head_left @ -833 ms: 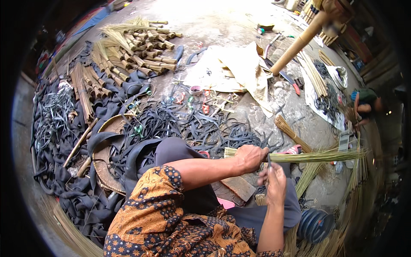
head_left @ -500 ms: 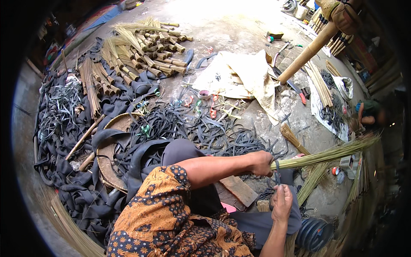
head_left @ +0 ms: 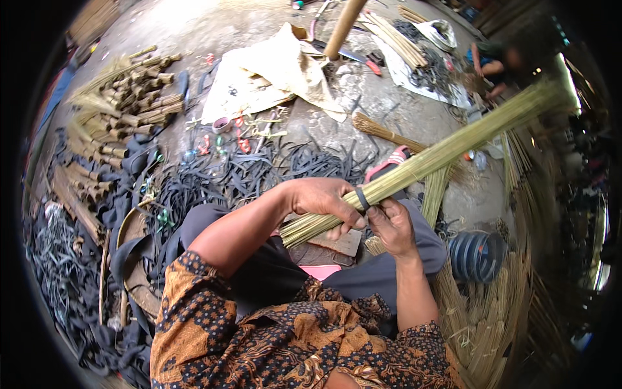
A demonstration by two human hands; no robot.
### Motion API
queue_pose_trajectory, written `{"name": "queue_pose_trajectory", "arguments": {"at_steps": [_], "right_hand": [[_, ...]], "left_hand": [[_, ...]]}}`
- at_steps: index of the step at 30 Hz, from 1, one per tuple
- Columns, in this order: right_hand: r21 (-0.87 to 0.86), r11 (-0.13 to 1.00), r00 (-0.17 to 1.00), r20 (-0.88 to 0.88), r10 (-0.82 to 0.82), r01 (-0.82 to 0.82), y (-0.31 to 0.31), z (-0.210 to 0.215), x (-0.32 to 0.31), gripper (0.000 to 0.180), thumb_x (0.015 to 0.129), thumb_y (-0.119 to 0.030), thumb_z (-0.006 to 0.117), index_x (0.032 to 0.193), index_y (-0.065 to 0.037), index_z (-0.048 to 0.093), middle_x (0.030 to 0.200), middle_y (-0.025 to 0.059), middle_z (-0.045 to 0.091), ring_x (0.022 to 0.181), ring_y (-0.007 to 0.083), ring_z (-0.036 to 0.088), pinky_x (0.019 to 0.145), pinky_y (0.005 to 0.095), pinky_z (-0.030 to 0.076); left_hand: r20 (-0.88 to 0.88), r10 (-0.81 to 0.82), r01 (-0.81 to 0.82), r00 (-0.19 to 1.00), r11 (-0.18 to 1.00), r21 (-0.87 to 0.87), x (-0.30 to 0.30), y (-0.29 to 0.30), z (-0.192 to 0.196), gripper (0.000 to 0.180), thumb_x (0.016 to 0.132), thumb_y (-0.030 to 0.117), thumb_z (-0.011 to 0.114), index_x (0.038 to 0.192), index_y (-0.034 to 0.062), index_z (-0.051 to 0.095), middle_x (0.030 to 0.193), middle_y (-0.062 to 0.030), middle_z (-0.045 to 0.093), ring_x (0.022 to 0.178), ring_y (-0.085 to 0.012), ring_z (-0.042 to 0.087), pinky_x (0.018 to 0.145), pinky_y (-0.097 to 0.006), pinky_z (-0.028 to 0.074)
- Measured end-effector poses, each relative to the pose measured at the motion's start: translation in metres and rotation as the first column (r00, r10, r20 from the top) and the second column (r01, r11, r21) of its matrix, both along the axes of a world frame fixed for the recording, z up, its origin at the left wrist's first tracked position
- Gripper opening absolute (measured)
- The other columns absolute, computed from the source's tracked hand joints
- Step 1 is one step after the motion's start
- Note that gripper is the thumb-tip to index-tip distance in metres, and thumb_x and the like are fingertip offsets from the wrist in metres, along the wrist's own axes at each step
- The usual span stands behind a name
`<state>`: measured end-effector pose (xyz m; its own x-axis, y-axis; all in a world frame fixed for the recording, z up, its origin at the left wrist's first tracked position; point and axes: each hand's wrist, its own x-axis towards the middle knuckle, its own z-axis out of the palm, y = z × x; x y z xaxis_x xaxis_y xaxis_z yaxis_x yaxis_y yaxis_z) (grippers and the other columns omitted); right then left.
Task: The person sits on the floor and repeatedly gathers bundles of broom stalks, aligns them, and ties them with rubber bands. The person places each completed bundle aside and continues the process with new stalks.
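Note:
A long bundle of thin green-yellow sticks [head_left: 427, 159] lies diagonally across my lap, its cut end low at the left and its blurred, bushy end up at the right. Around it sits a black rubber strip [head_left: 361, 198]. My left hand [head_left: 324, 200] is closed round the bundle just to the left of this strip. Close against the strip from below, my right hand [head_left: 392, 227] has its thumb and fingers pinched together, touching the bundle. The strip's free end is hidden at those fingers.
Loose black rubber strips [head_left: 259, 168] cover the floor ahead. Tied stick bundles [head_left: 129, 97] are heaped at the far left. A wooden block [head_left: 335, 245] lies between my legs, and a dark ribbed coil [head_left: 476, 257] stands at the right. Another person [head_left: 492, 61] sits at the far right.
My view has shifted. The bundle has turned steeper and its cut end now shows past my left hand. My right hand, earlier pulling the strip taut below, is now up against the bundle.

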<state>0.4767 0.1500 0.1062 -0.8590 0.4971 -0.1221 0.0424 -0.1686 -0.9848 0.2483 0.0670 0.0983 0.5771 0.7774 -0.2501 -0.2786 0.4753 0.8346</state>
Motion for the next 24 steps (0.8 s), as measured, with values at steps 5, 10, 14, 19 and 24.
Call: {"name": "queue_pose_trajectory", "arguments": {"at_steps": [5,10,14,19,24], "right_hand": [[0.068,0.982,0.984,-0.001,-0.175,0.175,-0.003,-0.004,-0.019,0.040,0.108,-0.026,0.062,0.136,0.001,0.059,0.088,-0.0049,0.058,0.069,0.0011,0.046,0.060,0.0188,0.037],[0.061,0.982,0.982,0.041,-0.182,0.180,-0.007,-0.006,-0.025,0.037,0.110,-0.024,0.056,0.134,0.004,0.056,0.081,-0.0042,0.054,0.065,0.0034,0.046,0.060,0.0206,0.039],[0.140,0.985,0.936,0.322,-0.142,0.101,-0.008,-0.002,-0.018,0.025,0.111,-0.020,0.052,0.115,0.002,0.062,0.075,-0.0013,0.054,0.067,0.0060,0.050,0.064,0.0233,0.043],[0.173,0.984,0.957,0.273,-0.099,0.052,-0.010,0.011,0.005,0.022,0.111,-0.019,0.051,0.104,-0.001,0.063,0.070,-0.0020,0.055,0.065,0.0048,0.050,0.060,0.0237,0.041],[0.276,0.959,0.986,0.133,-0.104,0.064,-0.011,0.015,0.038,0.019,0.109,-0.016,0.052,0.104,-0.002,0.063,0.071,-0.0007,0.057,0.065,0.0045,0.050,0.059,0.0244,0.041]], "left_hand": [[-0.577,0.516,-0.219,0.633,0.834,0.506,0.019,-0.002,0.000,0.037,0.089,0.017,0.075,0.115,-0.0030,0.057,0.085,-0.0124,0.067,0.077,-0.0164,0.061,0.073,-0.036,0.052],[-0.580,0.647,-0.302,0.495,0.754,0.584,0.013,0.003,-0.018,0.037,0.093,0.021,0.073,0.116,0.0004,0.053,0.083,-0.0211,0.066,0.075,-0.0329,0.067,0.069,-0.045,0.052],[-0.710,0.634,-0.239,0.307,0.773,0.587,-0.001,0.004,-0.025,0.039,0.097,0.031,0.072,0.112,0.0001,0.053,0.078,-0.0219,0.065,0.075,-0.0410,0.067,0.068,-0.048,0.050],[-0.703,0.594,-0.318,0.392,0.804,0.502,-0.002,0.005,-0.012,0.047,0.100,0.044,0.066,0.104,-0.0026,0.064,0.080,-0.0257,0.068,0.082,-0.0433,0.066,0.072,-0.050,0.052],[-0.528,0.621,-0.503,0.580,0.782,0.367,-0.002,0.005,0.008,0.053,0.103,0.051,0.062,0.100,-0.0009,0.070,0.069,-0.0047,0.059,0.062,-0.0136,0.049,0.059,-0.035,0.043]]}}
